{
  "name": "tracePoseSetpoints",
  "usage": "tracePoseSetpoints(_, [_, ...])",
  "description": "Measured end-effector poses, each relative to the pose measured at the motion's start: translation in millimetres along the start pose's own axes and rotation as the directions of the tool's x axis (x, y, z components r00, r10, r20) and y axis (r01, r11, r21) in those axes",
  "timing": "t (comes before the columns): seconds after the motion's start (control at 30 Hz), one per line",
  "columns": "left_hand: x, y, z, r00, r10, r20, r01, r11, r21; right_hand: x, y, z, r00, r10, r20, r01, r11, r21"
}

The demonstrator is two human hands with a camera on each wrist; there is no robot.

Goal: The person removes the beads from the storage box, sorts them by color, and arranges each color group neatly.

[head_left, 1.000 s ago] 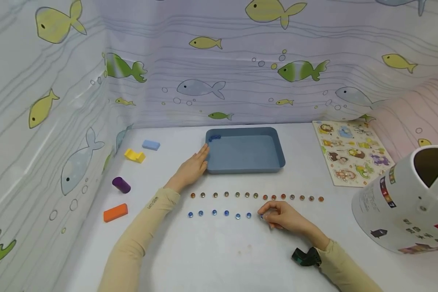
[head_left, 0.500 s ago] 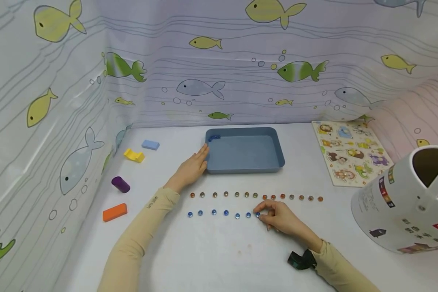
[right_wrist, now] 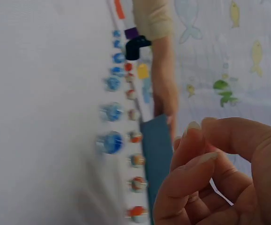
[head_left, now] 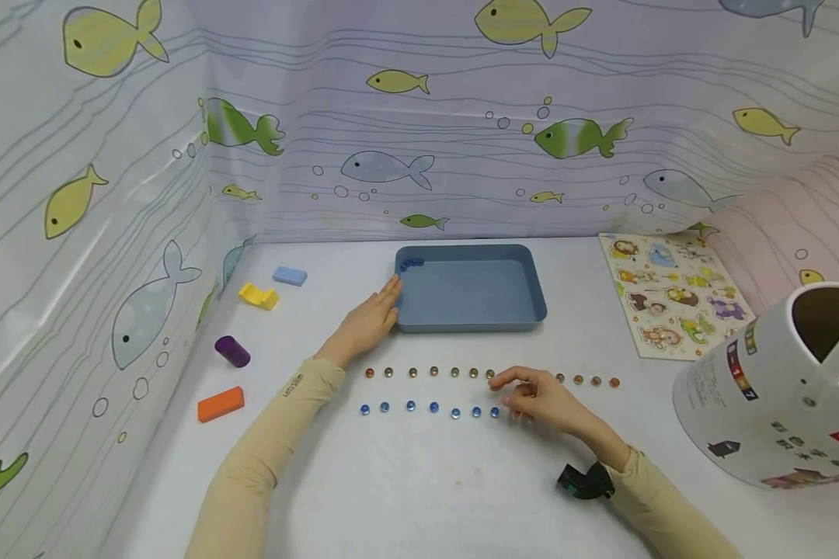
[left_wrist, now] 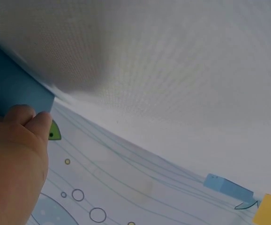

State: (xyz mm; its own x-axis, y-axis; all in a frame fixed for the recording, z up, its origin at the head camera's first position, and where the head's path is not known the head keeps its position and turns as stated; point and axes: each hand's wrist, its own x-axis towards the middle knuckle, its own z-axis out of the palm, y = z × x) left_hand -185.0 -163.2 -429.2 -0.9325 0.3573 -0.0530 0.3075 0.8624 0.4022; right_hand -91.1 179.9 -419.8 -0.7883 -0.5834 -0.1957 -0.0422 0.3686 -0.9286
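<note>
A blue tray (head_left: 468, 323) stands mid-table with a few blue marbles (head_left: 411, 264) in its far left corner. My left hand (head_left: 384, 299) rests flat against the tray's left side, fingers straight; the left wrist view shows the fingertips (left_wrist: 37, 119) touching the tray wall (left_wrist: 9, 91). A row of orange-brown marbles (head_left: 433, 372) lies in front of the tray, with a row of blue marbles (head_left: 433, 407) nearer me. My right hand (head_left: 506, 384) hovers by the blue row's right end, partly over the orange row. Its fingers (right_wrist: 196, 159) are loosely curled and hold nothing.
An animal puzzle board (head_left: 674, 291) lies at the right, and a white bucket (head_left: 783, 388) lies tipped at the right front. At the left are a purple cylinder (head_left: 232, 352), orange block (head_left: 221, 404), yellow block (head_left: 258, 296) and light blue block (head_left: 290, 276). Fish-print curtains wall the table.
My right hand slid a blue marble left to the end of the blue row, let it go and lifted toward the orange row. The left hand stayed put.
</note>
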Motion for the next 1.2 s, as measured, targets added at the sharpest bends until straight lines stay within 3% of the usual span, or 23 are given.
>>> tracePoseSetpoints(0.27, [-0.5,-2.1,-2.2,1.0,0.003,0.01,-0.003,1.0,0.006,40,-41,-35,0.993,-0.09,0.071,0.09,0.996,0.005])
tracePoseSetpoints(0.4, [-0.3,-1.6,-2.7,1.0,-0.005,0.008,0.005,1.0,0.007,74,-57,-52,0.988,-0.126,0.093,0.123,0.992,0.042])
tracePoseSetpoints(0.5, [0.4,-0.8,-2.6,1.0,-0.002,0.013,0.001,1.0,0.004,103,-68,-62,0.99,-0.127,0.062,0.12,0.988,0.1])
tracePoseSetpoints(0.67, [0.7,-1.7,-0.4,1.0,0.0,0.014,0.0,1.0,0.002,150,-82,-64,0.997,-0.08,-0.001,0.078,0.972,0.223])
tracePoseSetpoints(0.87, [0.8,-2.5,0.0,1.0,-0.007,0.011,0.007,1.0,-0.005,204,-77,-53,0.999,-0.025,-0.04,0.039,0.904,0.426])
tracePoseSetpoints(1.2, [-0.7,-2.8,-0.8,1.0,-0.009,0.003,0.009,1.0,-0.008,259,-50,-30,0.974,0.167,-0.151,-0.068,0.858,0.509])
